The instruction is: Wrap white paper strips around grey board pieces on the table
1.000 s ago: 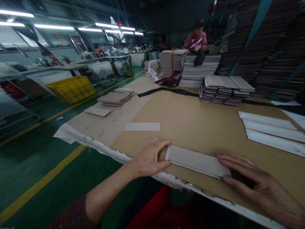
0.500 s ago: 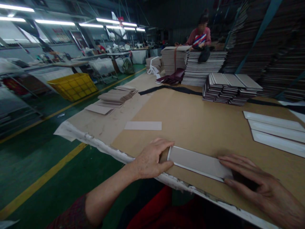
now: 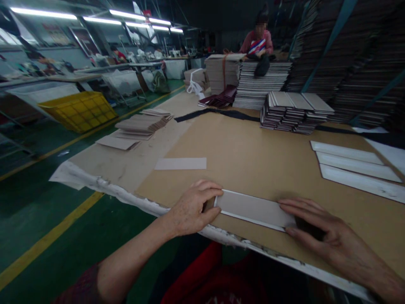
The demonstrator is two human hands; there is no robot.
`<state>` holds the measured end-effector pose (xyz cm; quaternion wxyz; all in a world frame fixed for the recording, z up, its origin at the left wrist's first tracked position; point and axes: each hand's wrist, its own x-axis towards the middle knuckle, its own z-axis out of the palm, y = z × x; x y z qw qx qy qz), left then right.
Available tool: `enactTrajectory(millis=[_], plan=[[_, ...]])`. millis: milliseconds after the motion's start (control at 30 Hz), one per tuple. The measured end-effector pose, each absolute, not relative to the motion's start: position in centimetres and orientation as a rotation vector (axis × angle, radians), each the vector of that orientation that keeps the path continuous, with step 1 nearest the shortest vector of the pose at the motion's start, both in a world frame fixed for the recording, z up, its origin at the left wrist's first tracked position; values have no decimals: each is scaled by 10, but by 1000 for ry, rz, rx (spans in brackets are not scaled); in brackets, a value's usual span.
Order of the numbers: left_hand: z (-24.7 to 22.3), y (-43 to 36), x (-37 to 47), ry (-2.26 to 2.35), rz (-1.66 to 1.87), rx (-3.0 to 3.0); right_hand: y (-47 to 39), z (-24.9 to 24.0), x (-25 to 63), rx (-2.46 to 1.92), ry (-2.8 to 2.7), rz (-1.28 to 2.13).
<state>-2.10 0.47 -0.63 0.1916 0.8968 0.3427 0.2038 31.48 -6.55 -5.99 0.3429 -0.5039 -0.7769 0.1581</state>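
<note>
A long grey cardboard strip [image 3: 253, 207] with white folded edges and a thin dark border lies flat near the table's front edge. At its left end, my left hand [image 3: 194, 209] grips the corners between thumb and fingers. My right hand [image 3: 319, 232] holds the other end the same way, fingers on the far edge and thumb on the near one; this end is partly covered. Beyond them a loose plain grey strip [image 3: 181, 164] lies on the table. Several white-faced strips [image 3: 351, 166] with dark edges overlap at the right.
Grey cardboard pieces [image 3: 141, 126] are piled at the table's left. Stacked finished panels [image 3: 294, 112] stand at the back, near a dark cloth strip [image 3: 218, 111]. A person [image 3: 257, 42] is behind taller stacks. A yellow crate [image 3: 79, 112] stands left on the green floor.
The whole view has shifted, so the table and its contents appear further left. Both hands stay at the ends of the edged strip, which keeps nearly the same place on the table.
</note>
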Motion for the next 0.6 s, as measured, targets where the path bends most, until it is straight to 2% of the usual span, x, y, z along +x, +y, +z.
enactTrajectory(millis=[267, 600], plan=[[-7, 6, -21, 999, 541, 2507, -68, -58, 316, -1308, -2137, 402], [-8, 7, -21, 1023, 529, 2516, -75, -55, 311, -1316, -2273, 218]])
